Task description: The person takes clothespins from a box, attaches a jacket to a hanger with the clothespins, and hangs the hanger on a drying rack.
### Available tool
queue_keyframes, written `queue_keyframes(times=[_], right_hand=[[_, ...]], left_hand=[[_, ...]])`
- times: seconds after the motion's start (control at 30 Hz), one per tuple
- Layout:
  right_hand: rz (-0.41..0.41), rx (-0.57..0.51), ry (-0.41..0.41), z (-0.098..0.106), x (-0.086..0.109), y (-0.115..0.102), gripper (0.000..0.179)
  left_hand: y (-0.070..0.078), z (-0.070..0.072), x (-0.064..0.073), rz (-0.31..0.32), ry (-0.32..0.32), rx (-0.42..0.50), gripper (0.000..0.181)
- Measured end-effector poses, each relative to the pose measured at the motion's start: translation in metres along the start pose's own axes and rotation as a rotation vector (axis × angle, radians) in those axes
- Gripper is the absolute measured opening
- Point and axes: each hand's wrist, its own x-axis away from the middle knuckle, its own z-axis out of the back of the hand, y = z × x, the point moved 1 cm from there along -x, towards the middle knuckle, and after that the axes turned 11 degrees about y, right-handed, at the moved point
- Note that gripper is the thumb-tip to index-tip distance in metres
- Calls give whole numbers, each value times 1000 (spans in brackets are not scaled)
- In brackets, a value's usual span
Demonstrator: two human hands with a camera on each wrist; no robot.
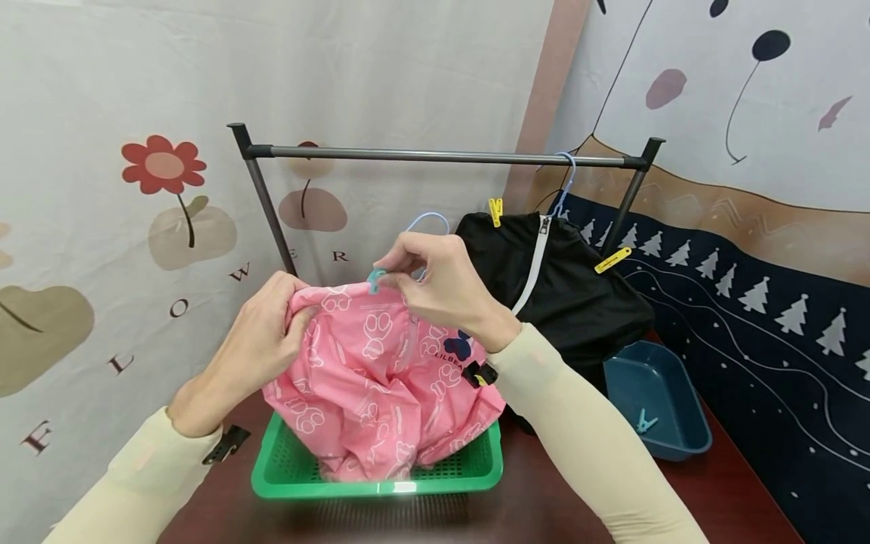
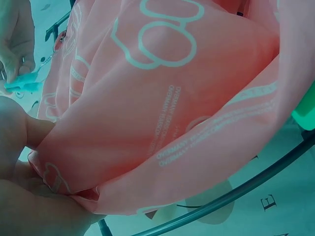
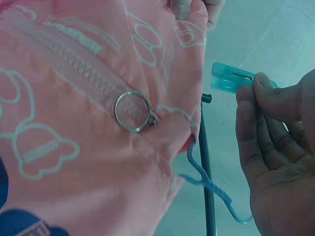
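A pink jacket (image 1: 374, 363) with white printed outlines hangs bunched over a green basket. My left hand (image 1: 254, 336) pinches its upper left edge between thumb and fingers. Beside the jacket's top edge, my right hand (image 1: 445, 283) pinches a teal clothespin (image 3: 226, 78), held apart from the fabric in the right wrist view. A blue hanger (image 3: 212, 188) pokes out at the jacket's neck; the rest of it is hidden by the fabric. The right wrist view also shows the jacket's zipper (image 3: 74, 61) with a metal ring pull.
Behind the jacket stands a rack with a grey bar (image 1: 408, 156). A black jacket (image 1: 584, 302) hangs on its right end with yellow clothespins (image 1: 496, 212) on the shoulders. The green basket (image 1: 381, 489) sits below. At right, a blue basin (image 1: 680, 446) holds another teal clothespin (image 1: 644, 423).
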Motion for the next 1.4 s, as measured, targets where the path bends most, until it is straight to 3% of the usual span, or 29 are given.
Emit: queue_keyframes(times=[0.27, 0.47, 0.83, 1.13, 1.4], right_hand=[[-14, -23, 7, -18, -7, -3, 14], [-5, 24, -11, -33, -15, -5, 12], [-76, 93, -44, -42, -18, -2, 7], [-140, 124, -108, -47, -19, 3, 10], [-139, 264, -204, -52, -19, 6, 20]], left_hand=[[2, -3, 0, 15, 1, 1, 15], [3, -5, 0, 3, 5, 8, 16], [8, -4, -1, -28, -2, 12, 15], [8, -8, -1, -24, -4, -17, 13], [5, -12, 0, -3, -11, -37, 12]])
